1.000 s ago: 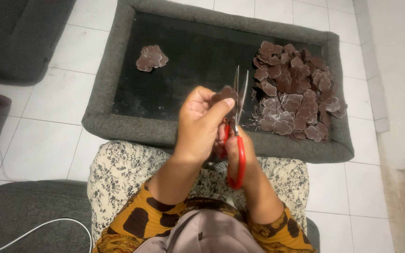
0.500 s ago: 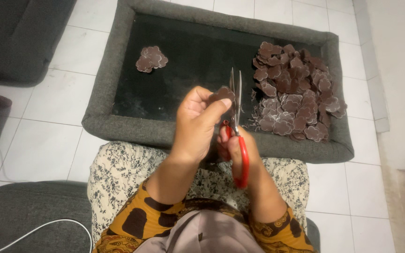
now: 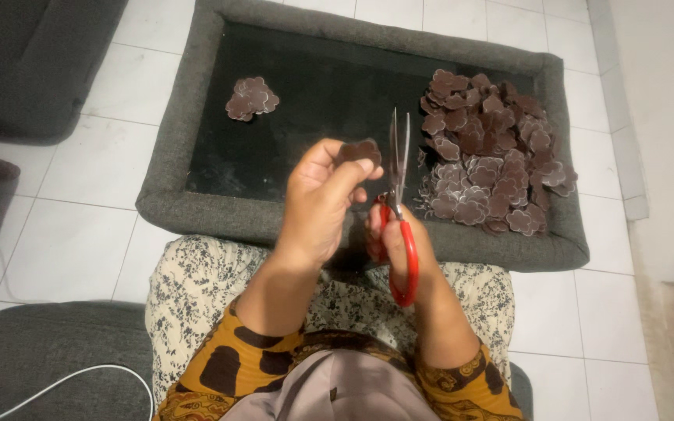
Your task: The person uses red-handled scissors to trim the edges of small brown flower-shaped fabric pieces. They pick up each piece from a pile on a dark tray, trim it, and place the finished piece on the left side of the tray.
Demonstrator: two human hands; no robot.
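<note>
A: status?

B: Left hand (image 3: 317,199) pinches one brown flower-shaped piece (image 3: 360,150) between thumb and fingertips, held up over the tray (image 3: 173,187), near its front rim. Right hand (image 3: 399,242) is in the red loops of the scissors (image 3: 398,195), fingers closed round the grips, blades up and only a narrow gap apart, just right of the piece. Can't tell if blade touches it.

A: how far along?

B: My read: early. Small stack (image 3: 251,97) at tray's back left, only a few pcs. Big pile (image 3: 489,156) on the right side, dozens. If the stack is the done lot and the pile is what's left, most of the work remains. Can't confirm which is which from this view.

A: pose?

B: Both forearms come up from the lap, wrists close together, hands nearly touching above the tray edge. Left palm faces away from cam, knuckles up. Right wrist lower, scissors vertical. Person seated, patterned cloth (image 3: 196,288) across the knees. Tray sits on a white tile floor (image 3: 72,171), well apart from grey cushions at the sides.
</note>
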